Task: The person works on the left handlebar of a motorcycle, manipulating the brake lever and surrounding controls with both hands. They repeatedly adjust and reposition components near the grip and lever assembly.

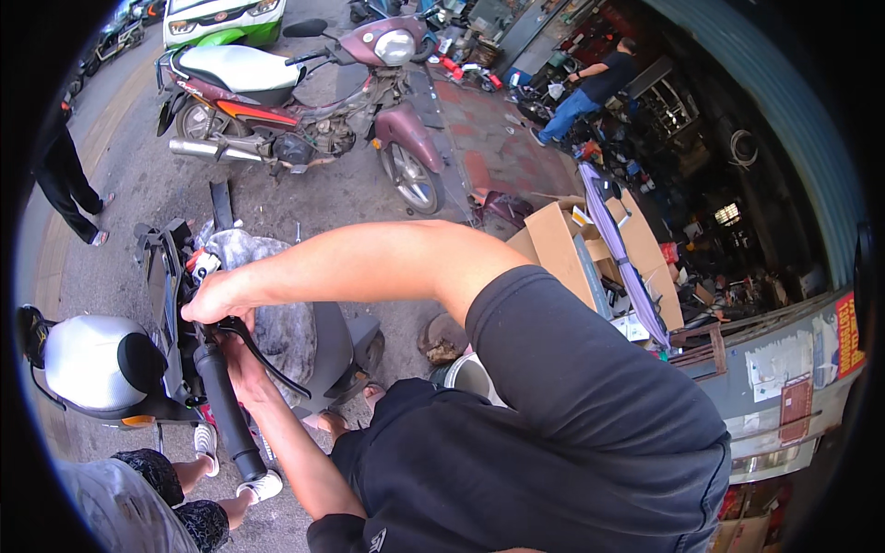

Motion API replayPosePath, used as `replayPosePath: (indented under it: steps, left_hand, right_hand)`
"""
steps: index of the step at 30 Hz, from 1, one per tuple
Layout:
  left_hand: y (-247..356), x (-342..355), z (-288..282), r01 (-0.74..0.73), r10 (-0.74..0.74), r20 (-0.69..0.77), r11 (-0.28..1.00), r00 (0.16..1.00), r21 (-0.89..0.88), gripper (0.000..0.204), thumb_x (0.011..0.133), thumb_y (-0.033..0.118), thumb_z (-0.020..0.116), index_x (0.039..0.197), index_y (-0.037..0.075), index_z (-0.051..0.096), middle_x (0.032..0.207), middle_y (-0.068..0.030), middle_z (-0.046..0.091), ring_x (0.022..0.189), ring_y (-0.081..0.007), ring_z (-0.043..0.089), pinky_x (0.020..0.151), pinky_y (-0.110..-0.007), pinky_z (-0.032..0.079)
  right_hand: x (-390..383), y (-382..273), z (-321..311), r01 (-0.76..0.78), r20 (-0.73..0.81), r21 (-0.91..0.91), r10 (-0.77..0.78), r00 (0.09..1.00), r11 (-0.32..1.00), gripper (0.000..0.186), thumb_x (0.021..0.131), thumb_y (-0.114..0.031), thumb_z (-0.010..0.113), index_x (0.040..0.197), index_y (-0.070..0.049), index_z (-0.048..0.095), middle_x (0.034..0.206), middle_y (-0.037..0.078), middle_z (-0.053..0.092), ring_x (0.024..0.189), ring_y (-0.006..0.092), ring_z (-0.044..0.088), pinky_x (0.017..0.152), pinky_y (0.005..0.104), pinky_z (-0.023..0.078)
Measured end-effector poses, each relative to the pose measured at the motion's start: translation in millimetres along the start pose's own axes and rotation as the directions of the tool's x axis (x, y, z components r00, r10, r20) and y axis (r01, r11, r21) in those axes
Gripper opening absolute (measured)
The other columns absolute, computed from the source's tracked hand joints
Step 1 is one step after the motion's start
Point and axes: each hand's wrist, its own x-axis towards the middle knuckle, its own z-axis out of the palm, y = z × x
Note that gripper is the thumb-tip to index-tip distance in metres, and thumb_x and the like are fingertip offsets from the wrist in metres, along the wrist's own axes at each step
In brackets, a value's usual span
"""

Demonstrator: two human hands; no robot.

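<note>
The right arm (359,264) is bent at the elbow and extended leftward. The left forearm (300,447) is angled forward and leftward. The right hand (218,299) is held just beyond the left hand (243,370); the fingers are partly hidden.

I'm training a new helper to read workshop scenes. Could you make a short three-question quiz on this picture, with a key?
1. Multiple choice: What colour is the handlebar grip beside the left hand?
A) Red
B) Black
C) White

2. True or false: The right hand is higher in the picture than the left hand.

3. Short answer: What large container does the long purple object lie across?

Key:
1. B
2. True
3. An open cardboard box
</note>
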Motion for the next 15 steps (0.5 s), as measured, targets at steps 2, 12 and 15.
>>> replayPosePath:
  steps: [2, 12, 15]
  left_hand:
    - [-9, -1, -1, 0.057, -0.055, 0.041, 0.997, 0.998, -0.059, 0.051, 0.092, 0.019, 0.062, 0.132, -0.009, 0.046, 0.133, -0.0179, 0.049, 0.13, -0.0243, 0.043, 0.113, -0.039, 0.03]
    - [-4, -12, 19, -0.049, 0.046, -0.056, 0.998, 0.997, -0.049, 0.052, 0.089, 0.013, 0.067, 0.133, -0.008, 0.048, 0.137, -0.0191, 0.052, 0.132, -0.0242, 0.045, 0.116, -0.041, 0.029]
    - [0, -14, 19, 0.021, -0.028, -0.044, 0.988, 0.999, -0.15, 0.048, 0.09, 0.011, 0.066, 0.131, -0.007, 0.05, 0.134, -0.018, 0.054, 0.13, -0.0238, 0.047, 0.116, -0.04, 0.03]
  right_hand:
    - [-7, 8, -8, 0.028, -0.049, 0.023, -0.027, 0.998, 0.999, 0.052, 0.097, -0.047, 0.05, 0.113, -0.001, 0.067, 0.103, 0.015, 0.072, 0.084, 0.0326, 0.073, 0.076, 0.0553, 0.06]
    - [-10, -9, -2, -0.174, -0.003, 0.111, 0.176, 0.984, 0.978, 0.049, 0.096, -0.05, 0.055, 0.102, -0.006, 0.075, 0.106, 0.014, 0.072, 0.098, 0.0257, 0.066, 0.088, 0.0404, 0.051]
    - [-14, -12, -1, -0.179, -0.017, 0.12, 0.182, 0.983, 0.977, 0.049, 0.097, -0.05, 0.055, 0.102, -0.005, 0.074, 0.106, 0.014, 0.071, 0.099, 0.0263, 0.066, 0.088, 0.0413, 0.051]
